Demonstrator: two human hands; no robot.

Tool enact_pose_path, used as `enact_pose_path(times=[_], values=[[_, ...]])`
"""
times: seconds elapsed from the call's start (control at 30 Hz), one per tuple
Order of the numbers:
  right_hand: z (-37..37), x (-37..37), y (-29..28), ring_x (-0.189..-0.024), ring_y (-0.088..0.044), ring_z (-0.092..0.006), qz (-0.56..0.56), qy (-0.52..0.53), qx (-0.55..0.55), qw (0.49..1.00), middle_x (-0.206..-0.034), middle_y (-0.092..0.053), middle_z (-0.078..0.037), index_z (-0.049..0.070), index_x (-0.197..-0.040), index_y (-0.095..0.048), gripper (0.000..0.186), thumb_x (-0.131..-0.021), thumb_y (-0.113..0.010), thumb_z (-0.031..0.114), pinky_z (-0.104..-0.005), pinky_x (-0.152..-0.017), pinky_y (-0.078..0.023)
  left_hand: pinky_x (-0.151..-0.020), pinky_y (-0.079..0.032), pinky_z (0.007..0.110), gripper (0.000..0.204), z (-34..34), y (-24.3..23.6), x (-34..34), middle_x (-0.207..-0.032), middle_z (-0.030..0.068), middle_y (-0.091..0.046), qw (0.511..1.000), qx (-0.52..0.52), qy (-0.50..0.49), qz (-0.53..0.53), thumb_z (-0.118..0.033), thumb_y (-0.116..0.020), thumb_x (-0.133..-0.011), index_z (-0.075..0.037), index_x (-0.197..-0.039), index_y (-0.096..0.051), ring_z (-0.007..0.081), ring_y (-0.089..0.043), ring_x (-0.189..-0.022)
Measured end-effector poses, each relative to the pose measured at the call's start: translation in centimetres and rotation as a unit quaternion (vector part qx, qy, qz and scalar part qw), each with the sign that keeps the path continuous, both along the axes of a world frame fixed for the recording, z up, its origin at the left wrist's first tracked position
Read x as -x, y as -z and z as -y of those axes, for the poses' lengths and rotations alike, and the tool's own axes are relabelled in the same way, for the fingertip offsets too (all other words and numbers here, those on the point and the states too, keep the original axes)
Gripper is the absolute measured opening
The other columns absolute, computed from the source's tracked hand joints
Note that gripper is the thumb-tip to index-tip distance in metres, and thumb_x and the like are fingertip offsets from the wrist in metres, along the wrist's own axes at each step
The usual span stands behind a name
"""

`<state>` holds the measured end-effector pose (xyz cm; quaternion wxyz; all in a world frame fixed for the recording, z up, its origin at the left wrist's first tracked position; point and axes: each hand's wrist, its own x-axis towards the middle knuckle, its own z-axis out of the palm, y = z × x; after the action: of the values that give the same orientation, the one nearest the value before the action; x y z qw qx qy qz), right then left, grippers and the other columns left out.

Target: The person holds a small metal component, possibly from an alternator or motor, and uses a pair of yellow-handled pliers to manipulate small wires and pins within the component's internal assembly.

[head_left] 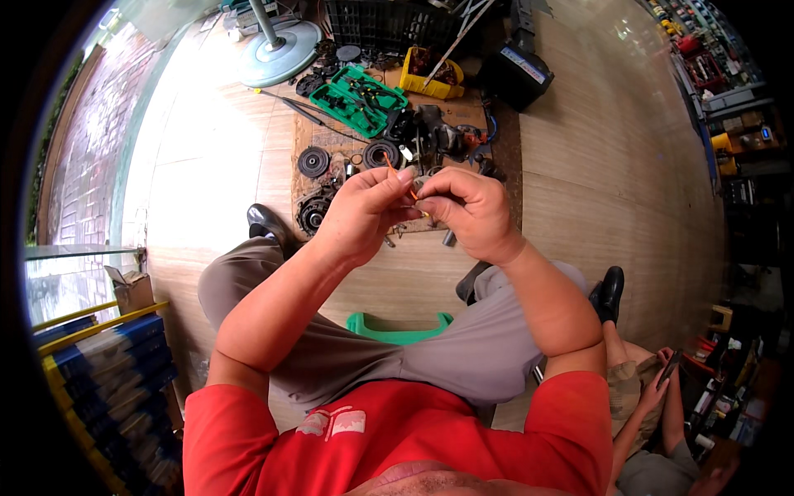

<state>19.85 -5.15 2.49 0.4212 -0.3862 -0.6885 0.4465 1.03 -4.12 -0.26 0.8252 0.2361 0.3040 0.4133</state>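
Note:
A thin orange wire-like strand (389, 163) runs between my two hands, held up over the parts on the floor. My left hand (365, 205) pinches it between thumb and fingers, its free end sticking up past the thumb. Close beside it, my right hand (473, 208) has thumb and forefinger closed on the lower stretch of the same strand. The fingers partly cover the strand, so its full length is hidden. Below the hands lie a dark ringed disc (313, 162), a second round part (379, 155) and a dark geared housing (313, 213).
Brown cardboard (506, 178) bears greasy machine parts, a green tool case (359, 101) and a yellow bin (432, 73). Behind stand a black crate (389, 25), a round pole base (285, 54) and a black box (514, 76). Another person's hands (664, 372) hold a phone at right.

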Motion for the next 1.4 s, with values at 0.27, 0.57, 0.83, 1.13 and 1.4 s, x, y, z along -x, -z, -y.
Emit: enact_pose_path(times=[0.27,0.57,0.83,1.13,1.4], values=[[0.0,-0.4,-0.1,-0.078,-0.059,-0.0073,-0.115,-0.07,0.2,0.971,-0.085,-0.066,-0.002,0.0,-0.093,-0.064,0.009,-0.086,-0.069,0.001,-0.0226,-0.069,-0.049,-0.075,-0.052,0.027,0.02,0.1,-0.6,0.1,-0.085,0.004,-0.064,0.998,-0.024,0.051,-0.006,-0.023,-0.062,-0.095,-0.004,-0.091,-0.061,0.0129,-0.063,-0.078],[-0.1,-0.3,-0.2,-0.078,-0.059,-0.0068,-0.05,0.016,0.164,0.985,-0.085,-0.067,-0.003,-0.002,-0.095,-0.066,0.01,-0.088,-0.068,0.004,-0.0223,-0.069,-0.049,-0.075,-0.049,0.026,0.02,0.1,-0.2,-0.3,-0.086,0.0044,-0.065,0.997,-0.01,-0.058,-0.059,-0.024,-0.063,-0.095,-0.006,-0.087,-0.059,0.0111,-0.061,-0.077],[0.1,0.2,-0.2,-0.069,-0.051,-0.0029,-0.028,0.024,0.231,0.972,-0.078,-0.064,0.002,-0.002,-0.099,-0.069,0.017,-0.09,-0.068,0.013,-0.0202,-0.061,-0.043,-0.068,-0.045,0.023,0.023,0.4,-0.3,-0.5,-0.078,0.002,-0.063,0.981,-0.084,-0.098,-0.143,-0.025,-0.068,-0.092,-0.004,-0.082,-0.062,0.0072,-0.054,-0.071],[0.5,0.7,0.0,-0.066,-0.056,-0.0061,0.015,0.041,0.177,0.983,-0.076,-0.063,0.0,-0.001,-0.098,-0.068,0.013,-0.089,-0.067,0.008,-0.0219,-0.06,-0.046,-0.06,-0.039,0.02,0.023,0.6,0.0,-0.6,-0.072,-0.0017,-0.061,0.964,-0.147,-0.077,-0.206,-0.022,-0.068,-0.092,-0.002,-0.081,-0.063,0.0032,-0.047,-0.066],[0.1,0.4,-0.3,-0.077,-0.066,-0.0286,0.108,0.069,0.014,0.992,-0.084,-0.067,-0.015,-0.001,-0.092,-0.066,0.01,-0.086,-0.065,0.007,-0.0347,-0.068,-0.051,-0.065,-0.042,0.02,0.021,0.6,-1.0,-1.1,-0.08,0.0001,-0.065,0.975,-0.122,-0.085,-0.167,-0.02,-0.066,-0.093,0.001,-0.092,-0.066,0.0037,-0.051,-0.071]])
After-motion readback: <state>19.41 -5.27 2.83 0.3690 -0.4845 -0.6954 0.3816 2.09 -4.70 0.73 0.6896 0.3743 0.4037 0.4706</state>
